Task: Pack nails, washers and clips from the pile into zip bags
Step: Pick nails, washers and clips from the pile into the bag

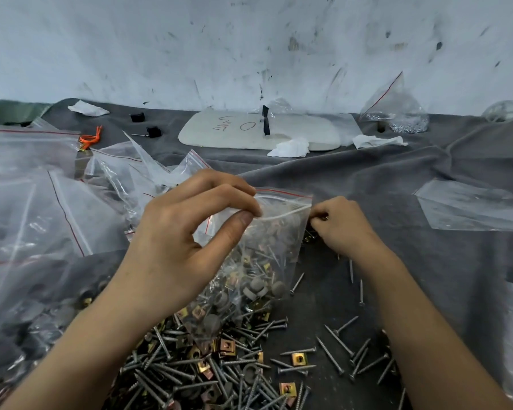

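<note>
A clear zip bag (258,261) with a red stripe at its mouth stands over the pile, part filled with screws, grey washers and brass clips. My left hand (187,232) pinches the bag's upper left rim between thumb and fingers, holding the mouth open. My right hand (341,226) is curled beside the bag's right edge and grips a few small dark parts at its fingertips. The pile (219,362) of grey screws, washers and square brass clips spreads over the grey cloth below the bag, between my forearms.
Filled and empty zip bags (36,220) are heaped at the left. One flat empty bag (468,205) lies at the right. A white foam board (258,128), crumpled tissues, two black clips and a standing bag of small parts (397,110) sit by the wall.
</note>
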`<state>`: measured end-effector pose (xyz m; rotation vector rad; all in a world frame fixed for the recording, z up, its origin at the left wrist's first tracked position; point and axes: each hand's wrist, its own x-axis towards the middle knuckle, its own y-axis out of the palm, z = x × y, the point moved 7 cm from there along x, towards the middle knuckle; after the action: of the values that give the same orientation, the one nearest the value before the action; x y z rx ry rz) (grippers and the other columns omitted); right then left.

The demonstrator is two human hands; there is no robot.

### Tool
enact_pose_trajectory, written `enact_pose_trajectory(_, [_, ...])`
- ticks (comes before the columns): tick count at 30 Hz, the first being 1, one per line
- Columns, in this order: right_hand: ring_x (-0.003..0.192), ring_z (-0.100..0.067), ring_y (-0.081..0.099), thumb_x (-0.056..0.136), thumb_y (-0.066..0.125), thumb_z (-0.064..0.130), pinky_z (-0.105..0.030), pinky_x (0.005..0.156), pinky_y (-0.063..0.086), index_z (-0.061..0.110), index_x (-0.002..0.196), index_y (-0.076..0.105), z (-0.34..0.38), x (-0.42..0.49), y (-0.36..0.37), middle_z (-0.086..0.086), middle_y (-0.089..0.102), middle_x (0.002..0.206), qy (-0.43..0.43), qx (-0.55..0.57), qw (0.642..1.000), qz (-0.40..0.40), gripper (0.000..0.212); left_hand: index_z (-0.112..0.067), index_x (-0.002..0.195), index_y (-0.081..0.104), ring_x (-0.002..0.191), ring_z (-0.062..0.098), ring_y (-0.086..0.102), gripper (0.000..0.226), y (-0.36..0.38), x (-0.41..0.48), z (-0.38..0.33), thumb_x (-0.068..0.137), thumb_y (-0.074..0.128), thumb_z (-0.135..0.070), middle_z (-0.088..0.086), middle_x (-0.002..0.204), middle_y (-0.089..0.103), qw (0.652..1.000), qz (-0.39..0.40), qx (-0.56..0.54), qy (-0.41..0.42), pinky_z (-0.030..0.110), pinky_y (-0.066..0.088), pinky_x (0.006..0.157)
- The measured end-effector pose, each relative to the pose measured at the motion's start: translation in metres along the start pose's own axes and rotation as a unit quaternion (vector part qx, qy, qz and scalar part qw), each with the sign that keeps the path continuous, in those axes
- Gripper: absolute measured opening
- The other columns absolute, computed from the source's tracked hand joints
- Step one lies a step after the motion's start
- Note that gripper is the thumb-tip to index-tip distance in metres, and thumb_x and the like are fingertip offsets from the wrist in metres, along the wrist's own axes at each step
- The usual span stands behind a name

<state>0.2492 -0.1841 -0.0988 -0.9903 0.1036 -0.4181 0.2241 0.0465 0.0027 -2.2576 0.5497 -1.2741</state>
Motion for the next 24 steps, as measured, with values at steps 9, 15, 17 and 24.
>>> enact_pose_trajectory(9, [0.087, -0.019, 0.06, 0.077, 0.058, 0.005, -0.027, 0.076, 0.045, 0.019, 0.073, 0.078, 0.058, -0.026, -0.075, -0.002, 0.075, 0.085, -0.115, 0.485, 0.864, -0.068, 0.024, -0.014, 0.092, 0.072, 0.102, 0.007, 0.063, 0.019, 0.001, 0.0, 0.001, 0.092, 0.055, -0.023, -0.004, 0.104, 0.065, 1.0, 0.007, 0.003, -0.009, 0.013, 0.043, 0.085])
enact_pose_trajectory(15, [0.102, -0.013, 0.066, 0.076, 0.05, -0.003, -0.023, 0.091, 0.048, 0.011, 0.082, 0.074, 0.118, -0.072, -0.091, -0.002, 0.075, 0.095, -0.293, 0.352, 0.885, 0.081, 0.029, -0.014, 0.091, 0.072, 0.102, 0.007, 0.063, 0.018, 0.002, 0.0, 0.0, 0.092, 0.056, -0.022, -0.004, 0.104, 0.065, 1.0, 0.007, 0.005, -0.003, 0.015, 0.043, 0.085])
enact_pose_trajectory(17, [0.104, -0.01, 0.066, 0.076, 0.052, 0.001, -0.025, 0.095, 0.048, 0.015, 0.081, 0.074, 0.111, -0.066, -0.091, 0.0, 0.074, 0.097, -0.268, 0.326, 0.905, 0.061, 0.026, -0.013, 0.091, 0.072, 0.102, 0.008, 0.063, 0.019, 0.002, 0.0, 0.0, 0.092, 0.056, -0.022, -0.004, 0.104, 0.065, 1.0, 0.004, 0.003, -0.004, 0.015, 0.043, 0.085])
enact_pose_trajectory(24, [0.068, 0.002, 0.057, 0.081, 0.058, -0.003, -0.011, 0.065, 0.041, 0.024, 0.072, 0.068, 0.021, -0.014, -0.062, 0.004, 0.068, 0.073, -0.037, 0.175, 0.978, -0.107, 0.03, -0.012, 0.091, 0.072, 0.102, 0.006, 0.063, 0.02, 0.0, 0.0, 0.0, 0.092, 0.055, -0.023, -0.004, 0.103, 0.065, 1.0, -0.001, 0.003, -0.005, 0.012, 0.041, 0.085])
